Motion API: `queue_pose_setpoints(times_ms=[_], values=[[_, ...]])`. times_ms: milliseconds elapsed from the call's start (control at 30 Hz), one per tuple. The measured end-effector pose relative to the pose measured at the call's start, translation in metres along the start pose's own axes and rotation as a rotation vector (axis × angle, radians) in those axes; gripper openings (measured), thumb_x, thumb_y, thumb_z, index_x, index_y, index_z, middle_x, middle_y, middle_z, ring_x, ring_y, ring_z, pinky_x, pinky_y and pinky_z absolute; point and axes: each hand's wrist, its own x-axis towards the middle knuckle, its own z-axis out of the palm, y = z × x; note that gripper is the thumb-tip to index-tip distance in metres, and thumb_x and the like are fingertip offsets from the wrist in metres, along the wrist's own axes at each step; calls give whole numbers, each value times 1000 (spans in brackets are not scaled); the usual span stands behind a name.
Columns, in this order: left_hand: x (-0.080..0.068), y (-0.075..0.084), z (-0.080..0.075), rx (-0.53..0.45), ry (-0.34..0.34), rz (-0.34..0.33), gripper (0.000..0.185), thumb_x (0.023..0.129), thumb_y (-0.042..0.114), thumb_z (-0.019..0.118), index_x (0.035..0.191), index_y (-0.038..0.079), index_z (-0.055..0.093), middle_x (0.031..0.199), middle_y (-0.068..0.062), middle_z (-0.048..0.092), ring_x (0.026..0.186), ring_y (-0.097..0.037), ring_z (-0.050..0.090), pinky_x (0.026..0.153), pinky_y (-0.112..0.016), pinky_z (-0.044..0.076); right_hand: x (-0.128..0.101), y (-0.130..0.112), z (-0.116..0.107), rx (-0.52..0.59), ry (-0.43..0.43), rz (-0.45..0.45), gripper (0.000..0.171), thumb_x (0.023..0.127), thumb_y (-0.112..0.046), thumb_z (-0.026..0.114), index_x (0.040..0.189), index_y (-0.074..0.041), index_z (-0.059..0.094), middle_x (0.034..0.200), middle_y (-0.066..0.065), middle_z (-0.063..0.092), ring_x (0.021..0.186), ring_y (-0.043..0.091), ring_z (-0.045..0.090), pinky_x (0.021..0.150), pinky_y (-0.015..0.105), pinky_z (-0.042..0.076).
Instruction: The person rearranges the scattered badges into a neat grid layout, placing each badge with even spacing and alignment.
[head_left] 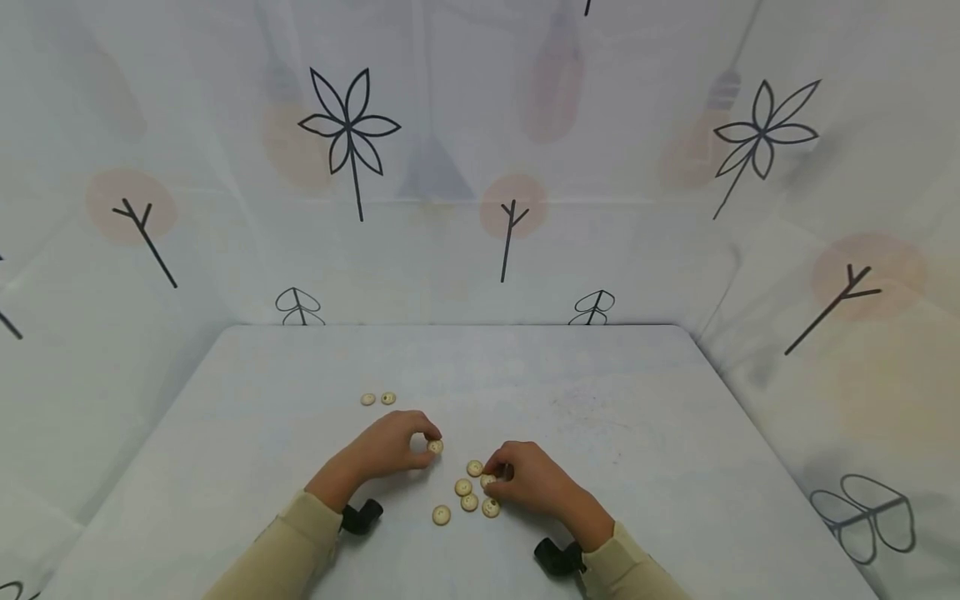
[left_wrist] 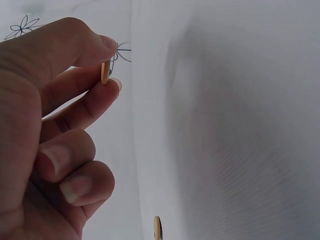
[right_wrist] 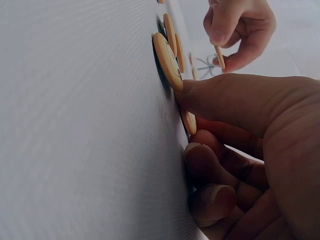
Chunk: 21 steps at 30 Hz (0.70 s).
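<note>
Head view: button (head_left: 436,447) pinched in left hand (head_left: 390,446) fingertips, right hand (head_left: 528,479) fingers curled onto another button (head_left: 487,481).

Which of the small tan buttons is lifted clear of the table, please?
The button pinched on edge between the left hand's thumb and forefinger; the others lie flat on the table.

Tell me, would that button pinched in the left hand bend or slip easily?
Probably stiff: the button stays a straight thin disc between the left hand's fingertips. Likely light, since two fingertips hold it. Set on edge it might roll; the buttons on the table lie flat.
</note>
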Motion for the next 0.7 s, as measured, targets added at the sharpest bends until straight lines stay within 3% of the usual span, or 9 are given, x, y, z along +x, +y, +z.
queue_pose_setpoints(times_ms=[333, 700], values=[[8, -3, -8, 10, 22, -1, 23, 85, 23, 71, 107, 15, 70, 103, 5, 68, 99, -15, 63, 90, -37, 51, 0, 1, 0, 1, -4, -15, 15, 82, -26, 76, 95, -19, 73, 85, -11, 63, 72, 2, 52, 63, 22, 45], [14, -10, -13, 9, 50, -30, 23, 85, 21, 71, 107, 14, 71, 105, 3, 69, 104, -18, 62, 96, -42, 48, 0, 2, 0, -6, 5, -27, 15, 81, -25, 76, 95, -19, 73, 84, -11, 62, 72, 2, 52, 63, 22, 45]])
